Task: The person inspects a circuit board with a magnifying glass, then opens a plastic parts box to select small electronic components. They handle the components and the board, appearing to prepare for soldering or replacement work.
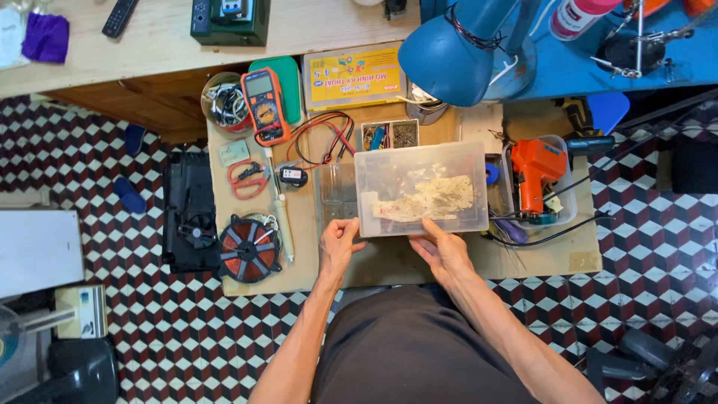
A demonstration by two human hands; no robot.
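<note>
Both hands on the clear plastic box, near edge. Left hand curled at its lower-left corner, fingers bent in; right hand pinching the front rim, thumb up. Box holds pale, tangled bits, sits mid-table on brown board. Left of it: scissors, orange multimeter with red/black leads, copper coil. Right: orange solder gun in a tub. Blue lamp above.

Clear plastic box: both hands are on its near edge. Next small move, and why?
Probably lift the near edge of the clear plastic box to open it. The left hand and right hand both touch that edge, the box sits flat on the board, and its pale contents are visible only through the plastic.
</note>
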